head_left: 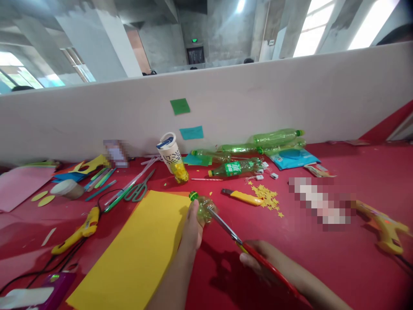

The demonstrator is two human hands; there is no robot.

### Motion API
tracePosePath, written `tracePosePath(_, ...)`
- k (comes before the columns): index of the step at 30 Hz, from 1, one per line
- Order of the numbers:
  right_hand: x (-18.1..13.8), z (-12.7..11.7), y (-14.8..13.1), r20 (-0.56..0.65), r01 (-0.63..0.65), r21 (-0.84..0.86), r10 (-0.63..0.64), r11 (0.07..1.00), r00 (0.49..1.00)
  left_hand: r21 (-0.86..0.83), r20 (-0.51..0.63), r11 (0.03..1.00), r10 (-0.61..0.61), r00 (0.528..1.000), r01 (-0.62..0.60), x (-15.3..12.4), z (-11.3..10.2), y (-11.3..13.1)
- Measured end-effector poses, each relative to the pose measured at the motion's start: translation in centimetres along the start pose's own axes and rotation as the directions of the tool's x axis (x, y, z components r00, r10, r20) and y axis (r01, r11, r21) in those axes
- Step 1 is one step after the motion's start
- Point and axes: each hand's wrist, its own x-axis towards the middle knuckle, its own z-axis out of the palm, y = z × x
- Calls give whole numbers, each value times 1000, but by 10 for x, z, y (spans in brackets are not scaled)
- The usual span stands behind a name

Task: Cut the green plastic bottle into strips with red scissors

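Head view, near to far. Nearest the camera, the right hand (258, 259) lay low over the red counter (322, 267), its fingers closed around the red handles of a pair of scissors (232, 234). The steel blades ran up and to the left from that hand and met the side of a small green plastic bottle (204, 209). Whether the blades were parted could not be told. The left hand (192, 230) gripped this bottle from its left side, fingers wrapped about the body. The bottle was held just above the counter with its green cap (193, 196) pointing away and to the left.

A large yellow sheet (138, 254) lay flat just beside the left forearm. A yellow glue gun (80, 230) with a black cord rested to the sheet's left, and a second yellow glue gun (387, 226) sat well apart on the right.

Beyond the bottle lay a yellow utility knife (242, 197), with a scatter of yellow paper stars (268, 199) just beside it. Grey-handled scissors (138, 190) lay further left. A tilted paper cup (172, 158) stood behind these. Several green bottles (277, 138) lay on their sides against the white partition (290, 99), which bore a green note (180, 106) and a blue note (191, 132).
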Motion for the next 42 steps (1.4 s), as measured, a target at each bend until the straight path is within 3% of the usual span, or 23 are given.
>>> tracePosePath(10, 0, 6, 3, -15, -60, 59, 61, 996, 998, 19, 18, 1000, 6, 1000, -6, -4, 2, -3)
tracePosePath(16, -1, 7, 3, -9, -17, 49, 18, 999, 1000, 11, -11, 999, 34, 999, -34, -3, 0, -6)
tracePosePath(26, -1, 7, 4, -20, -53, 26, 54, 998, 998, 7, 46, 999, 31, 998, -32, -4, 2, -4)
tracePosePath(37, 1, 7, 10, -54, -65, -6, 64, 998, 996, -16, -26, 1000, 22, 999, -22, -4, 4, -7)
tracePosePath(42, 0, 7, 7, -46, -98, 19, 99, 995, 994, -7, 27, 1000, 4, 1000, -4, -4, 3, -8)
